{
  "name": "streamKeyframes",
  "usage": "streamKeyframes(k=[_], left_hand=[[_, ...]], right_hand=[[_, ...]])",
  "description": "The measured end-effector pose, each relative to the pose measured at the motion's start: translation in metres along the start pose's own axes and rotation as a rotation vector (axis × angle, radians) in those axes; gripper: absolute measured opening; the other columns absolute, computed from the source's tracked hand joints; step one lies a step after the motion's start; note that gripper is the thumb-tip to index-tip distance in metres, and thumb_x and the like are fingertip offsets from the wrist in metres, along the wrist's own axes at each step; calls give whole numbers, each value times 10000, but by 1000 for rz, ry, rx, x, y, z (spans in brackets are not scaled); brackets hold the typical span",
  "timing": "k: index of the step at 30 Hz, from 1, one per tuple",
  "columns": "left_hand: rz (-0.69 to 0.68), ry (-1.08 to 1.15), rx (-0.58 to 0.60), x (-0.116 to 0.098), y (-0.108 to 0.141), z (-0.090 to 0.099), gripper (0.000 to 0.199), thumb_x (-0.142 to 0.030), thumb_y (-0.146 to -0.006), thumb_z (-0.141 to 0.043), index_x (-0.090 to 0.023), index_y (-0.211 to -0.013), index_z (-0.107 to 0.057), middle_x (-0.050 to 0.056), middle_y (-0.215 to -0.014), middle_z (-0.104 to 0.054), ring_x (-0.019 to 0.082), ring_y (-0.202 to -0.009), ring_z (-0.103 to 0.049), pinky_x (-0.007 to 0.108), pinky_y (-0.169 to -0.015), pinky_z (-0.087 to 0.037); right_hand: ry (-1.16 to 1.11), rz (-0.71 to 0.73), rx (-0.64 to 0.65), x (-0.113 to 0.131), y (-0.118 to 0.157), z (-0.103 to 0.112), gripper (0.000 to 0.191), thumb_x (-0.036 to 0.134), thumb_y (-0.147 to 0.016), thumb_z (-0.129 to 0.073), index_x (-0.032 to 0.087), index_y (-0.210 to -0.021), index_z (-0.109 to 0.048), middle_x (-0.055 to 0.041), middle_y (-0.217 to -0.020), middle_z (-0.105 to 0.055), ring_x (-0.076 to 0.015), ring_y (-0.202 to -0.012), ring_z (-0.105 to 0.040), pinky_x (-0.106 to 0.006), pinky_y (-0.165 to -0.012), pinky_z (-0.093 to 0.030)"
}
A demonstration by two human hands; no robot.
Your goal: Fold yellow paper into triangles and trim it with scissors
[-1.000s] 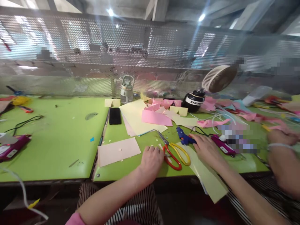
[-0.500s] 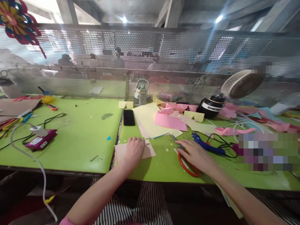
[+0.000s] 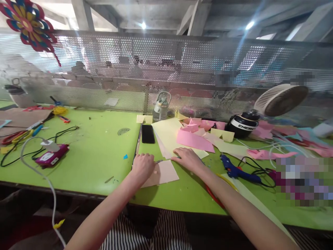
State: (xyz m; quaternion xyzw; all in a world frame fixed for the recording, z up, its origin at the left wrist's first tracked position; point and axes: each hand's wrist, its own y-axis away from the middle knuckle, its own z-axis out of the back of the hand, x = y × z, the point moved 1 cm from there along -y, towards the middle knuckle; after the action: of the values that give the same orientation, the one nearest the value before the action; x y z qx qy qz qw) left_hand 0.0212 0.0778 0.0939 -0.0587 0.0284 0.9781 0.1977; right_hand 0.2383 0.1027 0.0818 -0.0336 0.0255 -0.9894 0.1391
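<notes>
My left hand (image 3: 144, 167) is curled with knuckles up, pressed on a pale pink sheet (image 3: 165, 173) near the table's front. A thin grey piece shows at its fingertips; I cannot make out its kind. My right hand (image 3: 187, 159) lies at the lower edge of a pale yellow sheet (image 3: 166, 128), its thumb and fingers closing about a thin dark bluish thing, mostly hidden. Under my right forearm show a red scissor handle (image 3: 213, 197) and a curved yellow handle (image 3: 229, 181).
A black phone (image 3: 148, 134) and a clear bottle (image 3: 160, 110) stand behind the sheets. To the right are a blue glue gun (image 3: 238, 171) with its cord, pink paper pieces (image 3: 195, 139), a black bottle (image 3: 241, 125) and a fan (image 3: 282, 99). A purple power strip (image 3: 52, 157) is on the left.
My right hand has left the red-handled scissors and moved left and away from me to the edge of the yellow sheet. My left hand has slid slightly left, baring more pink sheet.
</notes>
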Motion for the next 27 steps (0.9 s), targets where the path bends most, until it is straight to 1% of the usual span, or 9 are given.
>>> streamKeyframes(k=[3,6,8,11,15,18,22,24,27], left_hand=[[-3,18,21,1,-1,2,208,-212,-932,-478,-144,-979,-669,119,-969,-722,252,-916,-689,338,-787,-500],[-4,29,40,0,-4,3,216,-233,-934,-475,-144,-974,-668,124,-934,-725,259,-876,-700,339,-742,-514],[-7,35,48,-1,-5,3,229,-259,-938,-473,-142,-970,-667,128,-915,-726,271,-857,-705,343,-710,-520],[-12,44,49,-2,-8,3,238,-273,-942,-468,-143,-963,-667,129,-912,-728,275,-853,-706,344,-701,-522],[-5,69,29,2,-12,1,216,-246,-938,-464,-157,-954,-661,113,-939,-728,250,-873,-701,323,-729,-514],[10,99,17,7,-16,-1,214,-226,-932,-453,-166,-956,-657,99,-954,-728,240,-888,-696,310,-731,-505],[34,146,12,14,-19,-5,238,-260,-942,-433,-181,-957,-657,84,-982,-727,234,-889,-690,299,-702,-494],[48,164,12,18,-19,-6,244,-267,-942,-427,-186,-954,-657,78,-971,-727,230,-875,-689,296,-691,-487],[60,186,9,22,-19,-6,248,-264,-939,-422,-188,-944,-658,72,-964,-727,221,-857,-686,288,-684,-475]], right_hand=[[-36,-20,18,-1,0,-2,265,375,-947,-513,165,-1001,-666,-96,-1010,-710,-215,-916,-647,-372,-846,-478],[-95,-81,26,-8,-1,-2,264,381,-949,-536,164,-1059,-637,-59,-1034,-676,-170,-883,-643,-382,-814,-522],[-139,-131,16,-14,-2,1,268,396,-939,-557,165,-1049,-636,-48,-1024,-667,-157,-861,-642,-370,-787,-537],[-219,-186,-13,-22,-3,7,247,382,-932,-560,157,-902,-659,-21,-877,-686,-141,-763,-639,-333,-737,-523],[-340,-230,-83,-29,-2,14,265,381,-850,-575,196,-674,-645,0,-684,-688,-153,-646,-615,-269,-618,-442],[-419,-260,-146,-34,-3,13,332,500,-775,-594,216,-605,-581,-5,-633,-666,-165,-612,-585,-262,-563,-393],[-526,-274,-195,-39,-7,10,502,711,-695,-569,225,-584,-504,-3,-597,-614,-160,-585,-536,-265,-553,-379],[-565,-282,-241,-41,-10,10,554,773,-684,-528,229,-600,-468,7,-601,-576,-153,-591,-507,-266,-562,-374],[-602,-299,-326,-44,-15,14,581,810,-703,-472,234,-639,-430,21,-619,-521,-142,-596,-459,-266,-564,-357]])
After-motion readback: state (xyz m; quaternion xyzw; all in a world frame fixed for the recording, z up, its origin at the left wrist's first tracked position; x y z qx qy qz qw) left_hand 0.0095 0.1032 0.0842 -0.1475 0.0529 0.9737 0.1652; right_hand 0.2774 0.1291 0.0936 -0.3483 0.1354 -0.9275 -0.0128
